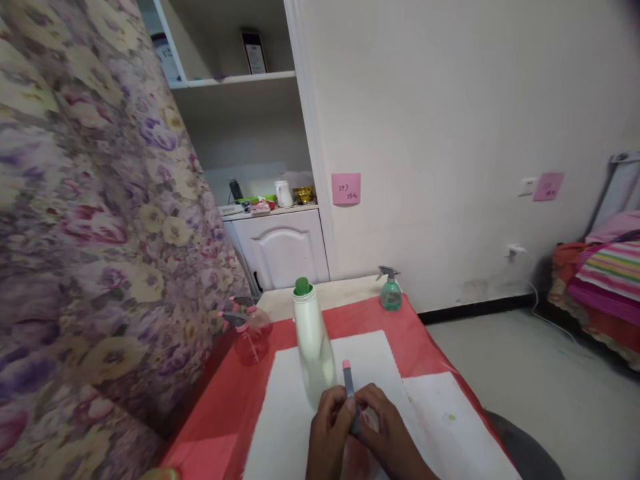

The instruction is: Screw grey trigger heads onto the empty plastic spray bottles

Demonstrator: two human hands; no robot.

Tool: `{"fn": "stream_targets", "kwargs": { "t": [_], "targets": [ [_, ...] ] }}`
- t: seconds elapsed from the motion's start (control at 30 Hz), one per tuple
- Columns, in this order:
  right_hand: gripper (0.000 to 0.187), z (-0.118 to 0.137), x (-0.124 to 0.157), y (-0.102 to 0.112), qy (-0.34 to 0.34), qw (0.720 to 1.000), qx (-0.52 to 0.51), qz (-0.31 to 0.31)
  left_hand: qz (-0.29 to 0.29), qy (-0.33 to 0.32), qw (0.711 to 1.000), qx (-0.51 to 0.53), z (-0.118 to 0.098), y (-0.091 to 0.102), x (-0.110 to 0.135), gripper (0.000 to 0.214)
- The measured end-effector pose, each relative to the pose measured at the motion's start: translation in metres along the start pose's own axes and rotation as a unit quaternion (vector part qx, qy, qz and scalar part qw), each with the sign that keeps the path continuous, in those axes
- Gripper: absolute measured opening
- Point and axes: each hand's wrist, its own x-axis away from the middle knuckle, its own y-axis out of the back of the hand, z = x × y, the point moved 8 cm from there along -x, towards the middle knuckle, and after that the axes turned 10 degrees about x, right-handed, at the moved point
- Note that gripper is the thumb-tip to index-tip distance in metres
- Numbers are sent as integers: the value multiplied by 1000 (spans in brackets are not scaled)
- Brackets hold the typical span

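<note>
Spray-head (349, 381) in hands (387, 423); "12" on clock (166, 55)

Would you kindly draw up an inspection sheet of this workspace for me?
Surface: red cover bearing white sheets; a pale strip shows at the far edge.
Job's things: grey pink-tipped piece; tall pale bottle, upright, with a green piece in its mouth.
Clutter: pink spray bottles at left; green spray bottle in the far right corner.
Hands: left hand and right hand both hold the grey pink-tipped piece.
Cables: white cable trailing from the wall fitting to the floor.
Surroundings: floral curtain at left; cabinet door behind; pink notes on the wall.
</note>
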Motion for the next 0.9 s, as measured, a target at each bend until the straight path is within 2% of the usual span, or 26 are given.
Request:
{"fn": "stream_targets", "kwargs": {
  "t": [0.1, 0.3, 0.57, 0.63, 0.8, 0.9],
  "targets": [
    [9, -2, -1, 0, -8, 1000, -1, -3, 15, -14, 1000, -5, -5, -1, 0, 32],
    [10, -6, -1, 1, -7, 999, 28, -16, -9, -52, 999, 1, 10, 3, 1, 31],
    [20, -11, 8, 3, -27, 990, 80, -115, -24, -69, 997, -3, 17, 5, 1, 33],
    [17, -9, 9, 2, -28, 992, 58, -107, -23, -71, 997, -11, 19, 6, 1, 32],
    [19, 1, 6, -4, 23, 999, -38, -24, -52, -81, 995, -31, 20, 11, 1, 35],
    [17, -7, 4, -3, 7, 998, -35, -59, -53, -66, 996, -32, 18, 10, 1, 37]
  ]
}}
